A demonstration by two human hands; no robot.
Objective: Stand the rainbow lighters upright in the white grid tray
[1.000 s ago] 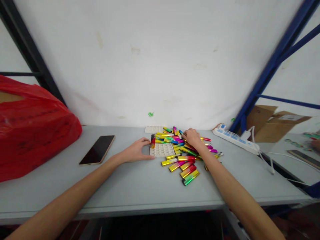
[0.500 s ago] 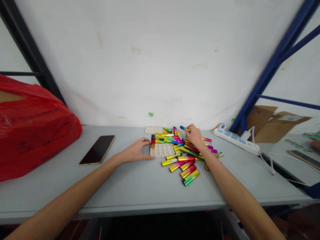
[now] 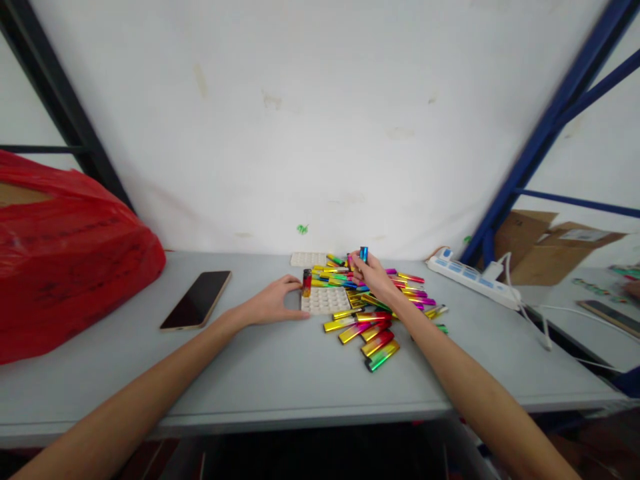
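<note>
A small white tray with rows of holes (image 3: 325, 301) lies on the table. One red lighter with a black top (image 3: 307, 283) stands upright at its far left corner. My left hand (image 3: 270, 301) rests at the tray's left edge, thumb and fingers spread apart around that side. My right hand (image 3: 374, 276) pinches a blue lighter (image 3: 364, 254), held upright above the pile, its lower part hidden by the fingers. Shiny multicoloured lighters (image 3: 379, 343) lie loosely to the right of the tray and under my right forearm.
A second white tray (image 3: 308, 259) lies against the wall. To the left are a phone (image 3: 197, 300) and a red plastic bag (image 3: 75, 260). A white power strip (image 3: 473, 281) with cables sits at the right, near a blue metal frame (image 3: 525, 147) and a cardboard box (image 3: 545, 257).
My right hand has moved left toward the tray, and the lighter in it has turned from slanted to upright. The left hand and the standing red lighter stay put.
</note>
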